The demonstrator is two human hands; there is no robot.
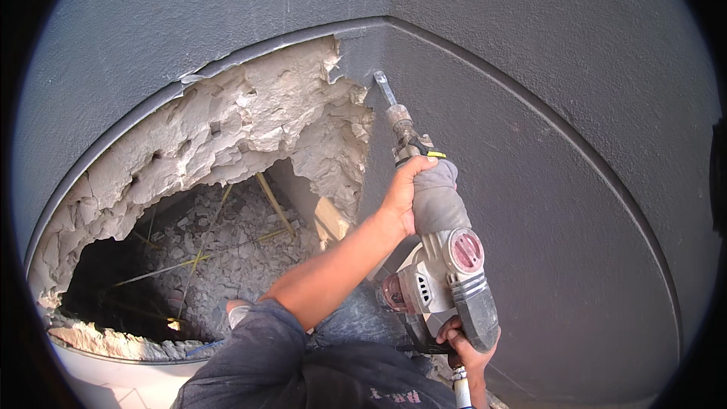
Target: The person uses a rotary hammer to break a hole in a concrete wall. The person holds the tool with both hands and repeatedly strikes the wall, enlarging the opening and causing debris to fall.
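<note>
A dusty grey demolition hammer (439, 254) with a red round cover points up and away from me. My left hand (409, 195) is wrapped round the front of its barrel. At the back, my right hand (468, 347) is closed on the rear handle, partly hidden by the tool's body. The steel chisel bit (386, 89) has its flat tip at the dark grey wall (469, 151), just right of the broken edge; whether it touches I cannot tell. Bare, jagged masonry (265, 110) shows where the surface is gone.
A wide hole (197, 257) opens at the left, with rubble (227, 235) and several thin yellowish strips inside. A groove (522, 98) curves across the wall above the tool. A pale ledge (144, 379) runs along the lower left. The tool's cable (462, 392) hangs below my right hand.
</note>
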